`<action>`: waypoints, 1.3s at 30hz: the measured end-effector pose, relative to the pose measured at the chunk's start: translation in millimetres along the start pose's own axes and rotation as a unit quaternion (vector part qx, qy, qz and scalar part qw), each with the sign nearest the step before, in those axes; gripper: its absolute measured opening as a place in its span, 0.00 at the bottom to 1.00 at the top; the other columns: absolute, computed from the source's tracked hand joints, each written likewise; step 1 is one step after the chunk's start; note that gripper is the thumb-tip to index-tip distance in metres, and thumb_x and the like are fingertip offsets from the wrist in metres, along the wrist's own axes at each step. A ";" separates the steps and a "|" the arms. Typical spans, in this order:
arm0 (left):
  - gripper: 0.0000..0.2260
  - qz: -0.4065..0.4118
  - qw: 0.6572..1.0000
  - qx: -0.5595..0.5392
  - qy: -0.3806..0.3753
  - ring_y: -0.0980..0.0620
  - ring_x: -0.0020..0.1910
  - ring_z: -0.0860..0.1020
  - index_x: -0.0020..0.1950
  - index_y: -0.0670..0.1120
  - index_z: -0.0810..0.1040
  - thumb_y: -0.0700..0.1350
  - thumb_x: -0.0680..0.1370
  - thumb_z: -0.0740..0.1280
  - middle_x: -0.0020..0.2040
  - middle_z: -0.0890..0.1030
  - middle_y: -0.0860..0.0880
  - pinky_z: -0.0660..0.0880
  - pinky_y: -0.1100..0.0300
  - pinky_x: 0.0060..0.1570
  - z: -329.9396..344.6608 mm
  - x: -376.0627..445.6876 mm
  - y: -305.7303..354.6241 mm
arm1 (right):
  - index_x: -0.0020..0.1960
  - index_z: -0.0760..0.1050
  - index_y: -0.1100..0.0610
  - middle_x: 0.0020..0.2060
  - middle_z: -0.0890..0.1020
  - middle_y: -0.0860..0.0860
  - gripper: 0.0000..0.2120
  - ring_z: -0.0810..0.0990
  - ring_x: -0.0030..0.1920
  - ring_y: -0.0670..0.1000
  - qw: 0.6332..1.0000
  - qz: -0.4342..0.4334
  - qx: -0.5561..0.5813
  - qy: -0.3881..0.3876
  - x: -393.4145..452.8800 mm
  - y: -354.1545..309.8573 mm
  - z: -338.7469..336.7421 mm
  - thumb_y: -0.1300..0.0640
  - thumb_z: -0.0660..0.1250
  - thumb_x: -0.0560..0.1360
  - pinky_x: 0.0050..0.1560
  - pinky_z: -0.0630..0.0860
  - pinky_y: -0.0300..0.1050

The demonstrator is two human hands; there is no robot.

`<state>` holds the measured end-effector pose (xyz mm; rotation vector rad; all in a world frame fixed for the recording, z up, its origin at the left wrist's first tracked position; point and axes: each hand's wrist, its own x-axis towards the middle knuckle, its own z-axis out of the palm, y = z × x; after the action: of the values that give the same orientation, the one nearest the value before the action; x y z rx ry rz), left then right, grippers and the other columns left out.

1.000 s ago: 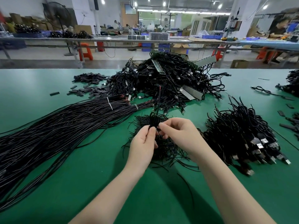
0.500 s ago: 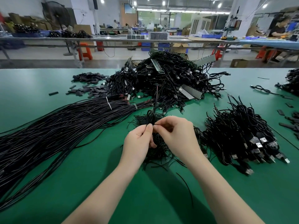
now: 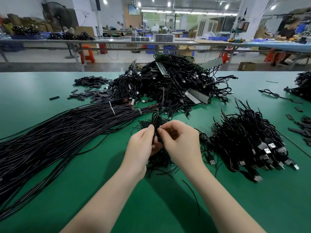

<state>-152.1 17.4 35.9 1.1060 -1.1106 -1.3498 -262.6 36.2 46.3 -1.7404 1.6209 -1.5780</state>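
My left hand point(image 3: 142, 145) grips a folded black cable point(image 3: 155, 121) above the green table point(image 3: 50, 190); its looped end sticks up past my fingers and a loose end with a red tip rises behind it. My right hand point(image 3: 180, 142) pinches the same cable from the right, fingertips meeting the left hand's. Under both hands lies a small heap of thin black ties point(image 3: 159, 158), partly hidden by them.
A long bundle of straight black cables point(image 3: 58, 137) fans out to the left. A big tangled heap with circuit strips point(image 3: 170, 84) sits behind. Coiled USB cables point(image 3: 249, 143) pile up on the right. Small black sleeves point(image 3: 94, 91) lie at the back left.
Both hands have moved slightly away from me with the cable. The loop now stands taller above my fingers.
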 end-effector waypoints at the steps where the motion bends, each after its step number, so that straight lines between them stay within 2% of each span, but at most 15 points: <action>1: 0.15 0.012 1.000 -0.011 -0.001 0.53 0.31 0.70 0.36 0.44 0.71 0.48 0.82 0.61 0.33 0.70 0.48 0.72 0.63 0.33 0.1 -1.0 1.6 | 0.39 0.82 0.55 0.31 0.82 0.43 0.04 0.80 0.35 0.41 1.000 0.003 0.008 0.002 -0.4 -0.8 0.5 0.61 0.73 0.73 0.39 0.74 0.31; 6: 0.19 0.128 0.991 0.018 0.030 0.54 0.34 0.71 0.31 0.49 0.74 0.46 0.83 0.60 0.31 0.73 0.52 0.70 0.60 0.38 1.8 -6.6 4.5 | 0.39 0.81 0.54 0.31 0.83 0.44 0.04 0.79 0.32 0.40 0.991 0.066 0.112 0.025 -5.8 -9.0 9.7 0.60 0.74 0.72 0.35 0.71 0.29; 8: 0.19 0.130 0.991 -0.001 0.036 0.53 0.36 0.70 0.31 0.50 0.72 0.46 0.83 0.61 0.33 0.71 0.51 0.69 0.57 0.39 4.0 -9.3 4.4 | 0.39 0.80 0.53 0.31 0.82 0.43 0.05 0.79 0.33 0.42 0.994 0.031 0.091 0.045 -8.8 -11.1 12.2 0.60 0.73 0.73 0.35 0.71 0.30; 11: 0.18 0.091 0.995 -0.008 0.041 0.53 0.35 0.68 0.31 0.49 0.73 0.46 0.81 0.63 0.33 0.71 0.50 0.68 0.59 0.37 4.5 -10.4 4.8 | 0.39 0.79 0.58 0.33 0.80 0.47 0.05 0.77 0.36 0.47 0.993 -0.098 -0.039 0.052 -10.3 -5.3 11.6 0.63 0.70 0.73 0.38 0.73 0.41; 14: 0.15 0.076 0.994 0.073 0.011 0.52 0.34 0.71 0.33 0.43 0.77 0.48 0.79 0.66 0.32 0.73 0.49 0.71 0.56 0.38 -4.0 -7.4 10.7 | 0.39 0.76 0.65 0.34 0.78 0.54 0.05 0.74 0.37 0.57 0.974 -0.186 -0.124 0.032 -8.1 5.3 9.5 0.69 0.65 0.73 0.37 0.73 0.52; 17: 0.17 0.017 0.988 0.153 -0.026 0.50 0.32 0.78 0.39 0.39 0.78 0.54 0.73 0.68 0.34 0.78 0.47 0.74 0.57 0.37 -18.7 -0.9 25.6 | 0.38 0.77 0.67 0.36 0.79 0.58 0.08 0.76 0.36 0.59 0.933 -0.304 -0.190 0.020 -3.1 8.8 -0.1 0.72 0.60 0.71 0.37 0.75 0.49; 20: 0.14 -0.104 0.977 0.155 -0.098 0.48 0.38 0.85 0.42 0.46 0.82 0.57 0.75 0.69 0.39 0.86 0.50 0.78 0.60 0.37 -29.8 -0.1 38.8 | 0.39 0.78 0.67 0.36 0.79 0.59 0.16 0.77 0.35 0.59 0.893 -0.398 -0.209 0.013 4.3 11.1 -11.7 0.71 0.54 0.77 0.36 0.77 0.50; 22: 0.12 -0.140 0.971 0.136 -0.136 0.50 0.37 0.85 0.40 0.47 0.82 0.56 0.75 0.70 0.39 0.86 0.49 0.78 0.62 0.32 -31.8 -1.7 43.5 | 0.40 0.79 0.68 0.35 0.79 0.59 0.20 0.77 0.34 0.59 0.882 -0.426 -0.199 0.024 5.7 11.8 -15.0 0.68 0.51 0.81 0.35 0.76 0.52; 26: 0.15 -0.156 0.975 0.078 -0.138 0.52 0.32 0.84 0.30 0.49 0.85 0.51 0.76 0.69 0.37 0.85 0.48 0.77 0.60 0.38 -32.2 -2.7 44.4 | 0.43 0.81 0.68 0.37 0.80 0.59 0.09 0.78 0.36 0.60 0.868 -0.450 -0.205 0.035 5.5 11.6 -15.2 0.70 0.62 0.77 0.37 0.77 0.52; 29: 0.13 -0.082 0.987 0.068 -0.123 0.50 0.32 0.84 0.33 0.50 0.83 0.48 0.78 0.68 0.33 0.83 0.48 0.77 0.63 0.34 -30.4 -3.9 43.6 | 0.45 0.82 0.66 0.40 0.81 0.59 0.05 0.80 0.40 0.59 0.892 -0.413 -0.179 0.024 9.7 5.8 -16.8 0.71 0.69 0.71 0.41 0.78 0.50; 31: 0.13 -0.025 0.990 0.065 -0.122 0.49 0.33 0.84 0.36 0.51 0.84 0.46 0.79 0.66 0.34 0.84 0.46 0.79 0.63 0.34 -28.7 -4.9 45.5 | 0.46 0.83 0.63 0.42 0.83 0.56 0.06 0.81 0.43 0.55 0.932 -0.342 -0.115 0.014 11.1 -0.3 -17.9 0.70 0.72 0.70 0.45 0.78 0.46; 33: 0.13 0.040 0.989 0.078 -0.118 0.48 0.35 0.84 0.38 0.52 0.84 0.45 0.80 0.66 0.36 0.85 0.43 0.82 0.59 0.39 -28.4 -5.0 47.1 | 0.49 0.84 0.57 0.43 0.84 0.50 0.09 0.82 0.45 0.48 0.983 -0.179 0.023 -0.024 12.1 -7.9 -20.0 0.66 0.73 0.71 0.48 0.78 0.40; 34: 0.11 0.076 0.987 0.094 -0.109 0.47 0.35 0.84 0.39 0.51 0.84 0.46 0.79 0.66 0.36 0.85 0.43 0.82 0.57 0.41 -28.7 -4.9 47.4 | 0.51 0.83 0.54 0.43 0.85 0.49 0.10 0.83 0.45 0.47 0.990 -0.079 0.104 -0.061 12.4 -11.4 -20.8 0.65 0.72 0.72 0.48 0.79 0.40; 36: 0.09 0.141 0.976 0.140 -0.093 0.47 0.36 0.84 0.41 0.49 0.82 0.47 0.79 0.66 0.36 0.85 0.45 0.81 0.54 0.45 -28.8 -5.8 48.1 | 0.51 0.84 0.51 0.43 0.86 0.51 0.10 0.84 0.43 0.48 0.960 0.064 0.243 -0.126 13.3 -14.2 -21.4 0.63 0.69 0.74 0.45 0.79 0.41; 39: 0.07 0.198 0.958 0.183 -0.096 0.51 0.35 0.85 0.45 0.50 0.81 0.44 0.81 0.65 0.35 0.85 0.49 0.80 0.59 0.44 -29.7 -9.3 49.3 | 0.46 0.86 0.55 0.40 0.85 0.55 0.07 0.84 0.40 0.51 0.909 0.150 0.351 -0.168 14.0 -13.8 -21.5 0.55 0.70 0.73 0.43 0.80 0.41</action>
<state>-114.9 22.7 80.5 0.9512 -1.6763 -0.9700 -276.3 38.5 72.0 -1.2144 0.9251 -1.3715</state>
